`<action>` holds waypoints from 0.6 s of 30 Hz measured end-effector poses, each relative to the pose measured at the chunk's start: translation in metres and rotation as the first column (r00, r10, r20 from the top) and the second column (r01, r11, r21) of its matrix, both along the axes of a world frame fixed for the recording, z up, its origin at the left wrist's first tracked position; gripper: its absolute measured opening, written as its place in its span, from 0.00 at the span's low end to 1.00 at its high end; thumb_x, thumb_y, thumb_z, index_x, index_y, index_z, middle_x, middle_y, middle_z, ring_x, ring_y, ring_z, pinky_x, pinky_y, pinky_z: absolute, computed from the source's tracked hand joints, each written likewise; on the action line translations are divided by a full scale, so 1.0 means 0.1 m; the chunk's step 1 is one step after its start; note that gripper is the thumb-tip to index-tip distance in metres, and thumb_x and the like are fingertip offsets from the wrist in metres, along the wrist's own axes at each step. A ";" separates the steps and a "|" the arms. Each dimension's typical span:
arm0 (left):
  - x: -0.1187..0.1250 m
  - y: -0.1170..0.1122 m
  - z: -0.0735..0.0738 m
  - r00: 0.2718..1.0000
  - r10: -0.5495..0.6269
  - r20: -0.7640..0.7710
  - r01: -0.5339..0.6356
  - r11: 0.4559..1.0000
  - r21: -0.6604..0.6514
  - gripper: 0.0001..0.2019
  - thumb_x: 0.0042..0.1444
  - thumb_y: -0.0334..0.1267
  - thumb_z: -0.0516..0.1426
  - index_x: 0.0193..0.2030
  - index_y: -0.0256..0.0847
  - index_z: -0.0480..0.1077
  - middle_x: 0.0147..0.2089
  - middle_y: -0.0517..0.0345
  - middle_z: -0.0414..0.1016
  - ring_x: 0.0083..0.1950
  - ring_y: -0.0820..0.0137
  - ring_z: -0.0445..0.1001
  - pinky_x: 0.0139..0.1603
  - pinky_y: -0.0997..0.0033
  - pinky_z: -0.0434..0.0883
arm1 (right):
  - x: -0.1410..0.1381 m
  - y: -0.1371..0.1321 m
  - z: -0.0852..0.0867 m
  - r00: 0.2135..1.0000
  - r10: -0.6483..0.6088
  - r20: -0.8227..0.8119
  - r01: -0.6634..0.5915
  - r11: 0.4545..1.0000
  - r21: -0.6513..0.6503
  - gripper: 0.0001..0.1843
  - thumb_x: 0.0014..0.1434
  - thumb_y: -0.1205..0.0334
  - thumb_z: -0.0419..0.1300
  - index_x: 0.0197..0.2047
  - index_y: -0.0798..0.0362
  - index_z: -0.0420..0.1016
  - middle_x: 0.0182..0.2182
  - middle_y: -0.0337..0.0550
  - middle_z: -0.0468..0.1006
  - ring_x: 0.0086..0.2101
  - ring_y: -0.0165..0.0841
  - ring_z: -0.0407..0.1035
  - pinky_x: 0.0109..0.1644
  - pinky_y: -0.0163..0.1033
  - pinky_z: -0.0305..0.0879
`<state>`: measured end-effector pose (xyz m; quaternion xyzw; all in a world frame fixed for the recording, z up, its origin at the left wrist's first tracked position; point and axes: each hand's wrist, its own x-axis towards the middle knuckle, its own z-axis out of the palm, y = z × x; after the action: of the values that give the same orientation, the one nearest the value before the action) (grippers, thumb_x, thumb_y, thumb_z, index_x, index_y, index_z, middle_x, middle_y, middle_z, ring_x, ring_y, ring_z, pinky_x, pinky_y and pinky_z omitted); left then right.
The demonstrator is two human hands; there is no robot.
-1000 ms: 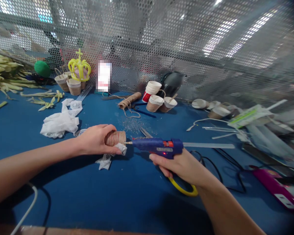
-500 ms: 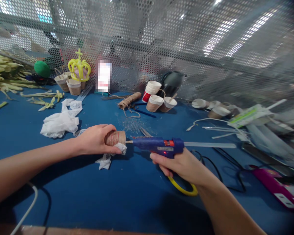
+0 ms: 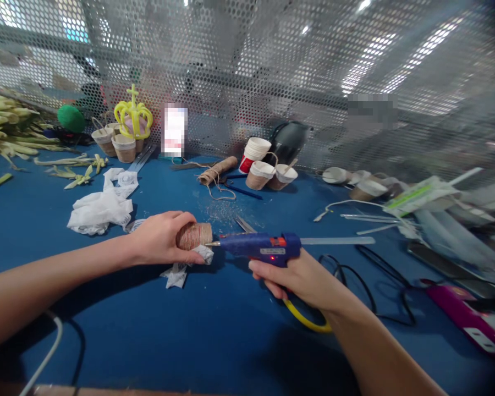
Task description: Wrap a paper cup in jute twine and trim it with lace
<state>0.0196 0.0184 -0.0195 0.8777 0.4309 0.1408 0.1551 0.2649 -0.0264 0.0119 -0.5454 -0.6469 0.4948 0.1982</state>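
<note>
My left hand (image 3: 163, 237) is closed around a small twine-wrapped cup (image 3: 198, 234) lying on its side, and the thumb presses a strip of white lace (image 3: 206, 253) at its rim. The lace's loose end hangs below onto the blue table. In my right hand (image 3: 291, 275) is a blue hot glue gun (image 3: 258, 246), its red light lit and a clear glue stick sticking out of the back. The metal nozzle points left and meets the cup's edge beside the lace. Scissors with yellow handles (image 3: 307, 319) lie partly hidden beneath the gun and my right hand.
A heap of white lace (image 3: 101, 210) lies left. Behind stand a twine roll (image 3: 218, 170), finished little baskets (image 3: 260, 176), stacked paper cups (image 3: 256, 151) and a yellow crown (image 3: 133, 116). At right are a purple power strip (image 3: 464, 319) and black cords (image 3: 371, 297). A perforated metal panel (image 3: 231, 66) stands behind.
The glue gun has shifted slightly left, its nozzle now overlapping the cup's rim near the lace. The glue stick behind it sticks out less far. My left hand keeps its hold on the cup.
</note>
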 end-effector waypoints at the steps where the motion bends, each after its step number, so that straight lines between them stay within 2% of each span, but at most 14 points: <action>1: 0.00 0.00 0.00 1.000 -0.001 -0.001 0.001 1.000 -0.002 0.31 0.43 0.63 0.52 0.45 0.39 0.64 0.40 0.50 0.71 0.39 0.61 0.71 0.35 0.64 0.67 | 0.00 0.01 -0.01 1.000 -0.001 -0.006 0.001 1.000 -0.002 0.16 0.49 0.53 0.60 0.21 0.57 0.67 0.09 0.32 0.64 0.12 0.21 0.56 0.16 0.28 0.55; 8: -0.01 0.00 -0.01 1.000 -0.016 0.007 0.016 1.000 0.008 0.31 0.43 0.63 0.53 0.46 0.39 0.64 0.42 0.49 0.70 0.40 0.60 0.71 0.37 0.61 0.68 | 0.03 0.05 -0.06 0.996 -0.054 -0.073 0.054 0.999 0.000 0.17 0.52 0.51 0.58 0.23 0.57 0.68 0.09 0.32 0.64 0.12 0.20 0.56 0.16 0.27 0.53; 13: -0.01 0.00 -0.01 0.999 -0.030 0.011 0.030 0.999 0.014 0.32 0.43 0.63 0.53 0.46 0.38 0.64 0.42 0.47 0.70 0.40 0.59 0.71 0.37 0.60 0.69 | 0.06 0.05 -0.06 0.995 -0.022 -0.096 0.016 0.998 -0.063 0.16 0.51 0.53 0.59 0.21 0.57 0.67 0.07 0.30 0.62 0.10 0.20 0.54 0.16 0.27 0.52; 18: -0.01 0.00 -0.02 0.999 -0.035 0.013 0.034 0.998 0.054 0.32 0.42 0.62 0.53 0.47 0.38 0.64 0.42 0.48 0.70 0.41 0.59 0.71 0.38 0.60 0.69 | 0.06 0.08 -0.10 0.993 -0.068 -0.094 0.066 0.998 -0.018 0.18 0.51 0.50 0.59 0.21 0.57 0.67 0.07 0.31 0.62 0.10 0.20 0.53 0.15 0.27 0.51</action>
<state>0.0184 0.0181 -0.0212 0.8880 0.4105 0.1559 0.1367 0.2714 -0.0187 0.0021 -0.5442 -0.6146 0.5177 0.2411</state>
